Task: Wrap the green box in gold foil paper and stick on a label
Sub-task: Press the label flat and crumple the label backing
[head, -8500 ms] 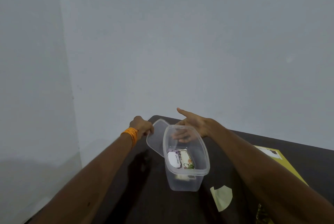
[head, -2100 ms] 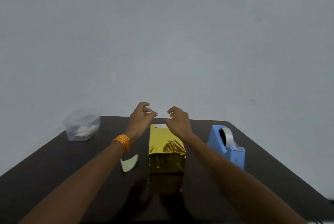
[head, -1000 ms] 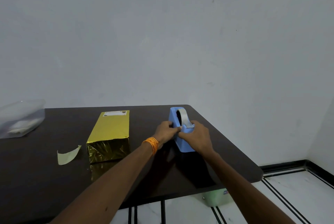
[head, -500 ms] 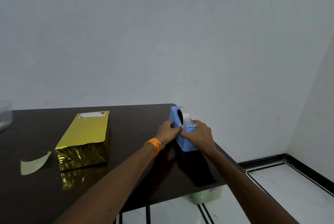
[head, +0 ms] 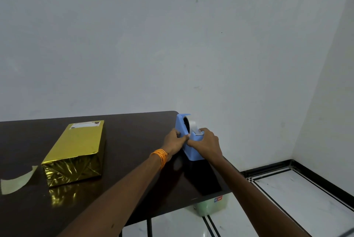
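Left grip (head: 174, 141) and right grip (head: 206, 144) both grasp the blue tape dispenser (head: 193, 155) at the desk (head: 134, 137) corner. The gold-wrapped box (head: 76, 146), label (head: 85, 124) on top, lies well apart.

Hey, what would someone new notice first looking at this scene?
The shiny gold-wrapped box stands out first, lying on the left of the dark table with a white label at its far end. Next comes the blue tape dispenser near the table's right edge, gripped by the left hand and right hand from either side.
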`<state>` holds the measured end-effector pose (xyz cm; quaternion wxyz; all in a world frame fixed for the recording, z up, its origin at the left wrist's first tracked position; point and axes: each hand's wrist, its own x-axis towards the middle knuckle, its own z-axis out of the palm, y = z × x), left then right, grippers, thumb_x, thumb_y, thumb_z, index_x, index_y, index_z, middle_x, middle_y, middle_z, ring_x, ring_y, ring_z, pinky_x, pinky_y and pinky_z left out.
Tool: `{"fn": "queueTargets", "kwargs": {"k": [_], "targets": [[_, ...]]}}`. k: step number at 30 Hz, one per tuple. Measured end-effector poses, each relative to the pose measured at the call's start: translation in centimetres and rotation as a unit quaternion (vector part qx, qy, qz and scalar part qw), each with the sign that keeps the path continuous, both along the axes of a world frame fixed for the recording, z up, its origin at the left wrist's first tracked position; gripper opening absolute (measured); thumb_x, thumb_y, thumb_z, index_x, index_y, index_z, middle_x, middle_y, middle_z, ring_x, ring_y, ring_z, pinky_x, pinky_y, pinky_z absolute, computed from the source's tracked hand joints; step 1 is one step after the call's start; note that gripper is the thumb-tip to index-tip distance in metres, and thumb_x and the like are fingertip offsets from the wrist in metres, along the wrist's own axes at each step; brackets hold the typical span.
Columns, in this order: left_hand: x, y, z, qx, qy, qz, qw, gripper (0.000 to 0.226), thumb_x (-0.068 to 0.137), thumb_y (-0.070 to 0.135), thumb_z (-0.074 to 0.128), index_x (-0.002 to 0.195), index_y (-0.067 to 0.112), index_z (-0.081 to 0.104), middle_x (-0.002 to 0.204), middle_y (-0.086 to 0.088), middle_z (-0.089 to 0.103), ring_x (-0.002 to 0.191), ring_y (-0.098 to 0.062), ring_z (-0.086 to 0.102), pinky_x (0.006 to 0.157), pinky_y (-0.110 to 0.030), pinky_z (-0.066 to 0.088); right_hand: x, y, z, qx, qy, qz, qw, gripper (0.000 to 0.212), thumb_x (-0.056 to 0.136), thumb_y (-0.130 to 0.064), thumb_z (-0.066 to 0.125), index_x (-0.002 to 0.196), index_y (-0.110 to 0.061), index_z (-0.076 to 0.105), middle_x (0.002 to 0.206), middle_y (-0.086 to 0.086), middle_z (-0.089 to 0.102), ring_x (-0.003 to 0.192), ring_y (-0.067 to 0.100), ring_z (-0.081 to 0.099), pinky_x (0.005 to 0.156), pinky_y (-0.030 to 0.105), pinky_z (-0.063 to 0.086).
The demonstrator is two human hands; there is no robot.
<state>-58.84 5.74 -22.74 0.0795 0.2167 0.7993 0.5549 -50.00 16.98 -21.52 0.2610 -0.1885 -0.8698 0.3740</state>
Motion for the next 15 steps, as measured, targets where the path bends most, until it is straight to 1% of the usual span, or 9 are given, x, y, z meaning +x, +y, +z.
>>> {"fn": "queueTargets", "kwargs": {"k": [3, 5, 6, 7, 9, 10, 12, 15], "targets": [[0.3, -0.7, 0.0, -0.008, -0.001, -0.014, 1.0, 0.029, 0.092, 0.039, 0.065, 0.089, 0.016, 0.048, 0.108, -0.012, 0.061, 0.1, -0.027, 0.062, 0.09, -0.043, 0.055, 0.2, -0.1, -0.1, -0.014, -0.003, 0.001, 1.0, 0.045, 0.078, -0.038, 0.08, 0.104, -0.011, 0.056, 0.096, -0.001, 0.061, 0.083, 0.014, 0.059, 0.055, 0.016, 0.035], [0.4, -1.3, 0.2, -0.003, 0.017, -0.008, 1.0, 0.021, 0.09, 0.029, 0.068, 0.09, 0.01, 0.058, 0.103, -0.011, 0.065, 0.099, -0.026, 0.064, 0.089, -0.041, 0.056, 0.5, -0.1, -0.2, -0.014, 0.003, 0.006, 1.0, 0.049, 0.078, -0.04, 0.081, 0.109, -0.013, 0.054, 0.1, -0.002, 0.06, 0.093, 0.018, 0.061, 0.057, 0.015, 0.036], [0.4, -1.8, 0.3, 0.006, 0.031, 0.001, 1.0, 0.013, 0.089, 0.019, 0.069, 0.092, 0.007, 0.064, 0.1, -0.009, 0.067, 0.097, -0.024, 0.065, 0.087, -0.037, 0.057, 0.8, -0.2, -0.2, -0.003, 0.017, 0.01, 1.0, 0.053, 0.078, -0.039, 0.082, 0.115, -0.014, 0.053, 0.104, -0.004, 0.058, 0.098, 0.018, 0.061, 0.061, 0.014, 0.038], [0.5, -2.2, 0.5, 0.013, 0.044, 0.01, 0.999, 0.008, 0.088, 0.012, 0.068, 0.093, 0.006, 0.069, 0.098, -0.007, 0.069, 0.095, -0.022, 0.066, 0.086, -0.033, 0.057, 1.0, -0.3, -0.3, 0.01, 0.039, 0.011, 0.999, 0.059, 0.078, -0.037, 0.082, 0.123, -0.014, 0.053, 0.11, -0.004, 0.058, 0.104, 0.018, 0.059, 0.07, 0.014, 0.04], [0.8, -3.6, 1.2, 0.037, 0.056, 0.024, 0.997, 0.009, 0.088, 0.004, 0.065, 0.094, 0.006, 0.071, 0.096, -0.006, 0.07, 0.093, -0.021, 0.067, 0.084, -0.033, 0.058, 1.5, -0.7, 0.1, 0.037, 0.085, -0.001, 0.996, 0.068, 0.078, -0.035, 0.082, 0.135, -0.014, 0.051, 0.126, -0.003, 0.057, 0.119, 0.018, 0.054, 0.087, 0.02, 0.039], [0.8, -4.3, 1.5, 0.052, 0.055, 0.031, 0.997, 0.01, 0.089, 0.002, 0.063, 0.093, 0.006, 0.071, 0.095, -0.006, 0.069, 0.093, -0.021, 0.068, 0.083, -0.035, 0.059, 1.7, -1.0, 0.5, 0.044, 0.103, -0.01, 0.994, 0.068, 0.079, -0.035, 0.081, 0.136, -0.016, 0.051, 0.132, -0.003, 0.056, 0.123, 0.017, 0.051, 0.091, 0.023, 0.038], [0.8, -5.8, 2.4, 0.073, 0.06, 0.042, 0.995, 0.012, 0.09, 0.0, 0.061, 0.093, 0.006, 0.071, 0.091, -0.003, 0.068, 0.093, -0.022, 0.068, 0.082, -0.036, 0.06, 1.9, -1.8, 1.5, 0.057, 0.14, -0.022, 0.988, 0.059, 0.081, -0.034, 0.077, 0.133, -0.02, 0.053, 0.134, -0.005, 0.055, 0.126, 0.015, 0.047, 0.094, 0.024, 0.037], [0.8, -8.3, 4.0, 0.091, 0.086, 0.058, 0.99, 0.014, 0.09, 0.001, 0.06, 0.09, 0.007, 0.072, 0.088, 0.0, 0.068, 0.092, -0.023, 0.068, 0.082, -0.037, 0.061, 1.9, -4.0, 3.3, 0.073, 0.185, -0.012, 0.98, 0.039, 0.087, -0.032, 0.071, 0.122, -0.021, 0.06, 0.126, -0.007, 0.058, 0.12, 0.012, 0.049, 0.093, 0.022, 0.036]]}}
